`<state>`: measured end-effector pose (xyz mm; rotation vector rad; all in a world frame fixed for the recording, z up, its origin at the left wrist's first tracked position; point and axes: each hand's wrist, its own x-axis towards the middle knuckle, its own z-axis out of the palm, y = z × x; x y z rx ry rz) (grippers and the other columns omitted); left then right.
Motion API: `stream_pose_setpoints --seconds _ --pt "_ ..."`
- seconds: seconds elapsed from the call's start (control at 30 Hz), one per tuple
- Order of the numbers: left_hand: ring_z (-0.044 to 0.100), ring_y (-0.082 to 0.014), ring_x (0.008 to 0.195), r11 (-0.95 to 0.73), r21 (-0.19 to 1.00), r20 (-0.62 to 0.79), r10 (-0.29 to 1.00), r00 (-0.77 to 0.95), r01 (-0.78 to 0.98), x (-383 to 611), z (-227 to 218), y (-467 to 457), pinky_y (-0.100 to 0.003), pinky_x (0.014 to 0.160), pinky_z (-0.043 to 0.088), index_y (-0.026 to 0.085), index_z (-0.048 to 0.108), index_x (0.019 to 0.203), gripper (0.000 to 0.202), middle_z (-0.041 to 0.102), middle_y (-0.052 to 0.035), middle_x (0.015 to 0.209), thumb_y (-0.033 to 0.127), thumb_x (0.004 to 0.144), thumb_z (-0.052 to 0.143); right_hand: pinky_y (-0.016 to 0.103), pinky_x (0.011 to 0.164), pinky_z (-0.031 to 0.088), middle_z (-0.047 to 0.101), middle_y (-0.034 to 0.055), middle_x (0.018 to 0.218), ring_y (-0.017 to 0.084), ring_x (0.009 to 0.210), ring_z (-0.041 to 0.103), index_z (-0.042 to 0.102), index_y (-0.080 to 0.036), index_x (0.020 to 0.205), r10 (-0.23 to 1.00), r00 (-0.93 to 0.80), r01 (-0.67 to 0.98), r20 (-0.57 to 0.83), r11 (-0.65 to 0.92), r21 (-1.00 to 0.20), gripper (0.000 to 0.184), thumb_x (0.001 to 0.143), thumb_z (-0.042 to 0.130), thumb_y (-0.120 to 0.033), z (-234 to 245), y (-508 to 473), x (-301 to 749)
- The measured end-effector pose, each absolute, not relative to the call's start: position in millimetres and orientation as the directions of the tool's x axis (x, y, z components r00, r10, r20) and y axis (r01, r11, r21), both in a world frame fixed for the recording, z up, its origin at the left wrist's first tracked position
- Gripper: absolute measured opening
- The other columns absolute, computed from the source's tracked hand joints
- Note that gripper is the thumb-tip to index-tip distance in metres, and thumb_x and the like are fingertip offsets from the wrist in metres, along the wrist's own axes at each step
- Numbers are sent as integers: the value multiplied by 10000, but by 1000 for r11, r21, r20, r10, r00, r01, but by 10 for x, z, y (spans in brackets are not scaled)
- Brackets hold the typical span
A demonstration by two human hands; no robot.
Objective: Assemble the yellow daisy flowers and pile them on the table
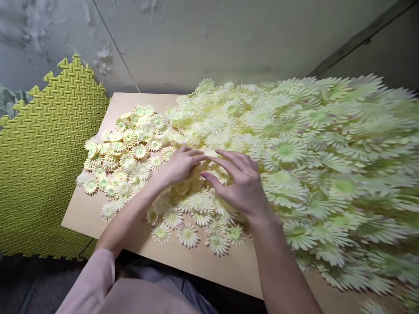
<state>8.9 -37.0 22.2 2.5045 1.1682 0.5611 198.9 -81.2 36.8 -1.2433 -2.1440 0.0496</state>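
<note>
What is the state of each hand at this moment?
Left hand: at the flowers; its grip cannot be told.
Right hand: open, nothing visibly held.

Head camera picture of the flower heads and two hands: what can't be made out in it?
All in the head view:
- Underside of the left hand: hidden by its own back, so whether it holds anything is unclear.
- Palm of the right hand: likewise hidden.
- Large flower pile: blurred towards the right, cut off by that edge.
- Greyish item: partly hidden by the yellow mat, cut off left.
</note>
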Motion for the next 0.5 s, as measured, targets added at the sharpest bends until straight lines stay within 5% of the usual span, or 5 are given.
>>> stream_pose_setpoints --seconds 0.07,0.17,0.33,0.5 --pt "550 -170 1122 -531 479 237 845 479 699 3 232 -333 -373 1004 454 223 625 1172 345 671 -41 1213 98 913 436 498 996 466 650 110 1261 297 1163 591 650 -227 1189 791 -317 748 524 548 -374 363 862 644 -383 383 -843 2012" --pt "497 -244 1182 -383 449 261 920 292 807 -205 241 -231 -442 995 454 135 565 1228 398 583 -144 1283 46 895 365 501 1024 461 636 122 1284 292 1193 576 618 -197 1247 823 -329 745 463 528 -408 401 885 610 -369 329 -871 2051" --pt "455 -351 1172 -182 275 146 978 146 944 -431 228 -132 -525 980 415 125 482 1321 501 529 -179 1302 292 859 583 550 1009 464 620 147 1299 315 1217 553 620 -168 1250 868 -340 783 362 474 -403 396 915 552 -367 134 -896 2071" --pt "396 -375 1239 -286 258 172 953 248 923 -275 205 -163 -537 972 374 196 627 1115 258 512 -144 1320 232 871 553 521 999 480 628 148 1283 310 1183 573 652 -170 1197 830 -342 778 441 514 -362 338 897 579 -309 133 -921 2021"
